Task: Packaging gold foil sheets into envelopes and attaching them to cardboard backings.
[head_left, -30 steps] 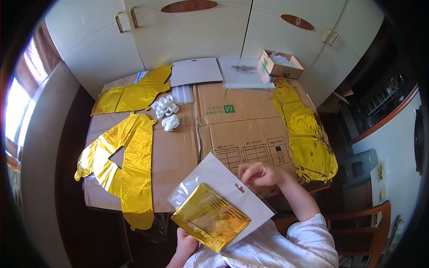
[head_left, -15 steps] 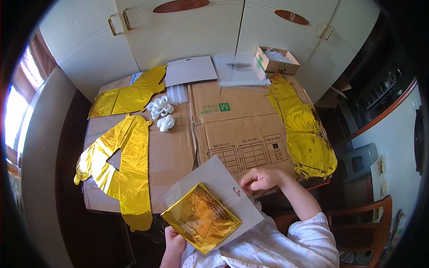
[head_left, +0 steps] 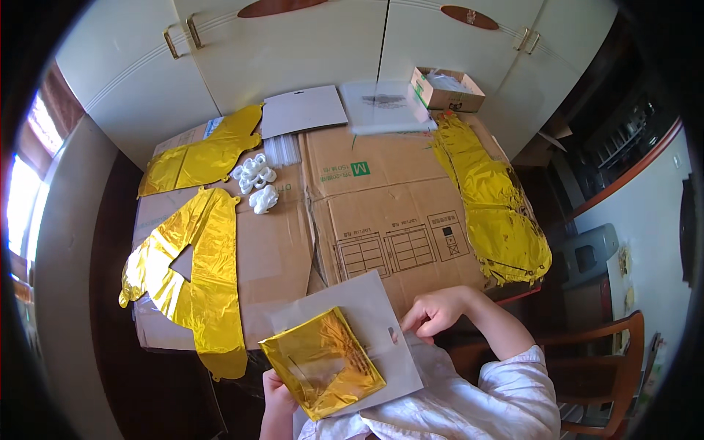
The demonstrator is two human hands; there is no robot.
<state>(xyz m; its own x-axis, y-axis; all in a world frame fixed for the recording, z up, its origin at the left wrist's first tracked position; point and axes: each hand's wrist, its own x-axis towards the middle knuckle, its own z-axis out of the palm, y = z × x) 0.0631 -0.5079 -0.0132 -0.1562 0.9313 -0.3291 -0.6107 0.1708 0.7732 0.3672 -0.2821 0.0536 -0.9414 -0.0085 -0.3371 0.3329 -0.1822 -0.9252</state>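
Clear flat pouch with white backing card and a folded gold foil balloon inside, held at the near edge of the cardboard-covered table, just over the person's lap. Left hand grips the pouch's lower left corner from underneath, fingers mostly hidden behind it. Right hand pinches the pouch's right edge beside the hang hole, fingers curled.

Step, as I read it: packing or sealing, balloon already fully in the pouch. Next move probably needs the open edge closed flat while the left hand steadies it.

Beyond the pouch: flat gold balloon to its left, another far left, crumpled gold balloons to the right, white plastic clips, grey cards and small open box at the far edge.
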